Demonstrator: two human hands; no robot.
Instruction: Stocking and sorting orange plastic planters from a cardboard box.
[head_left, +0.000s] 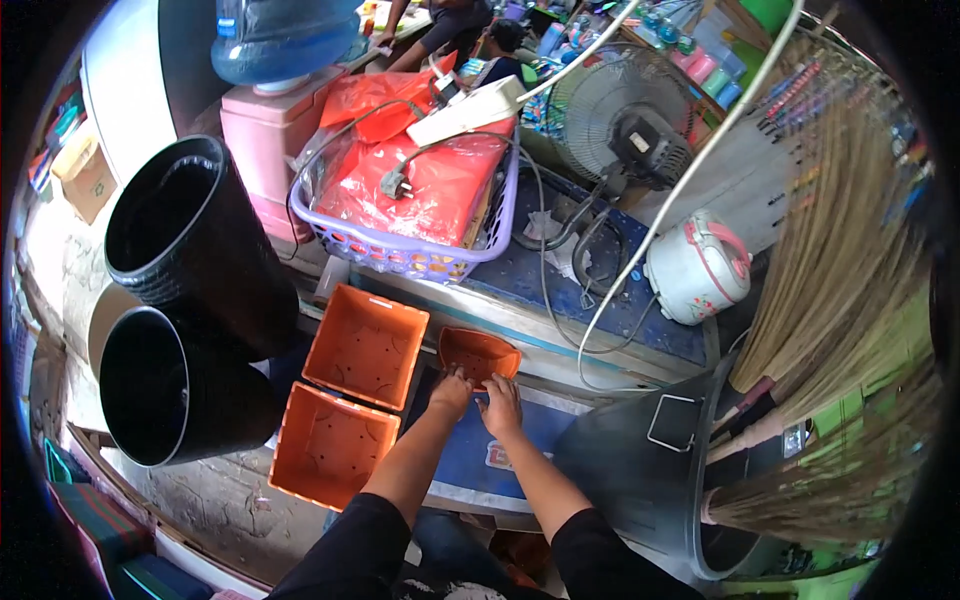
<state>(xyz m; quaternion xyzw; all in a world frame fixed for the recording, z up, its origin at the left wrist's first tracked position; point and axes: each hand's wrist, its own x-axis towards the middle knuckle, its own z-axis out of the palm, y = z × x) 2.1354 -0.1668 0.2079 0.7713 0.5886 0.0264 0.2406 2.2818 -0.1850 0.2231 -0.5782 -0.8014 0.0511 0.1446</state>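
Note:
My left hand (452, 390) is at the near left rim of a small orange plastic pot (480, 352), fingertips reaching over its edge. At the same pot's near right rim is my right hand (502, 405), its fingers bent and somewhat apart. Whether either hand grips the rim is hard to make out. To the left stand two square orange plastic planters (367, 346) (335, 444), side by side, with holes in their bases. The blue bench top (480, 450) lies beneath my forearms.
Black plastic bins (187, 386) stand left. Beyond the pots are a purple basket (405, 259) of red bags, a power strip (465, 112), a fan (626, 120) and a white rice cooker (697, 266). A large dark tub (637, 450) with brooms (817, 225) is right. Two people are farther back.

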